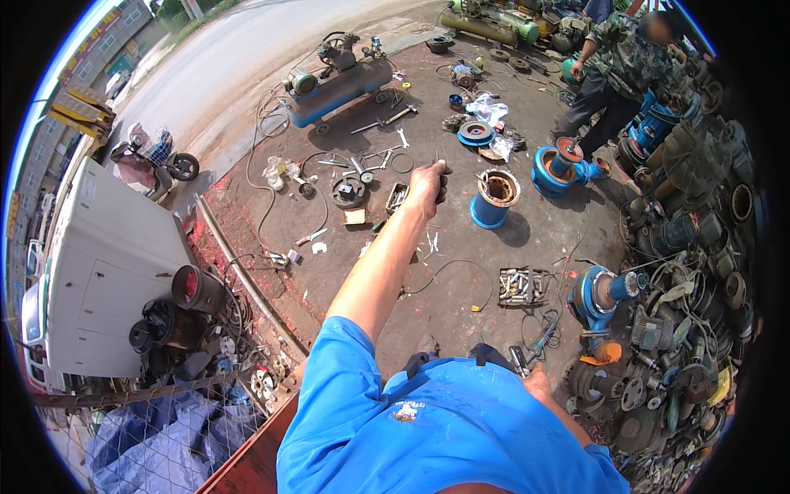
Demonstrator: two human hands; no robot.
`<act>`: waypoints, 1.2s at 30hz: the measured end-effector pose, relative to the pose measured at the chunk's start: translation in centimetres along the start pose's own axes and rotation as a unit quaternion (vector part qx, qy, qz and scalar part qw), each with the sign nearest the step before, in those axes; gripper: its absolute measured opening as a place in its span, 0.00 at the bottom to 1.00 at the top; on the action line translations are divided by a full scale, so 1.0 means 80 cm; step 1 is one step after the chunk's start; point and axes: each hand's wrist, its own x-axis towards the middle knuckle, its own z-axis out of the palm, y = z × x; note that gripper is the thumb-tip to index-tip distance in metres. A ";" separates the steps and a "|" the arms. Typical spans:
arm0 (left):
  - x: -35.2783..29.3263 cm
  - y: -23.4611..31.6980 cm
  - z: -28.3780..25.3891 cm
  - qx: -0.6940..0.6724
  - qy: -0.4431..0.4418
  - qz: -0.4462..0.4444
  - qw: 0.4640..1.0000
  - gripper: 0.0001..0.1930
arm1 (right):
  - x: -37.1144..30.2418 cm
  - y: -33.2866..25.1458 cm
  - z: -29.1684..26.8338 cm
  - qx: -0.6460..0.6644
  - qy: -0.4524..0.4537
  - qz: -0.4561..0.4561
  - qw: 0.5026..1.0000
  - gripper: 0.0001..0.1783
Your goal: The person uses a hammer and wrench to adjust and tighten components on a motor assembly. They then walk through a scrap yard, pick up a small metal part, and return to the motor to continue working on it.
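Observation:
My left hand (pixel 428 185) reaches out over the ground with its fingers curled closed. A thin dark tip shows above the fingers, too small to name. Just right of this hand, apart from it, a blue motor housing (pixel 490 216) stands upright with its round top uncovered. Low by my body, my right hand (pixel 537 384) is closed at a dark cylindrical object (pixel 518 361) with a silvery end; its kind is unclear. Near that hand lies a green angle grinder (pixel 543 337) with a cord. A box of sockets and metal parts (pixel 521 287) sits beyond it.
A blue pump (pixel 556 171) stands farther right, near a person (pixel 621 70) in camouflage. Another blue pump (pixel 599 295) stands by a heap of machine parts (pixel 679 362) on the right. An air compressor (pixel 339 92) is at the back. Wrenches (pixel 403 138), cables and a hammer lie scattered left.

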 end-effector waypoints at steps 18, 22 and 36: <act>0.064 -0.164 -0.020 0.075 -0.001 -0.138 0.988 0.10 | 0.089 -0.076 -0.047 -0.008 -0.089 -0.037 0.995 0.38; 0.090 -0.232 0.000 0.084 -0.069 -0.178 0.978 0.11 | 0.165 -0.103 -0.095 0.006 -0.066 -0.044 0.997 0.42; 0.139 -0.357 0.212 0.508 -0.432 -0.218 0.713 0.14 | 0.310 0.056 -0.187 0.076 0.000 0.232 0.970 0.39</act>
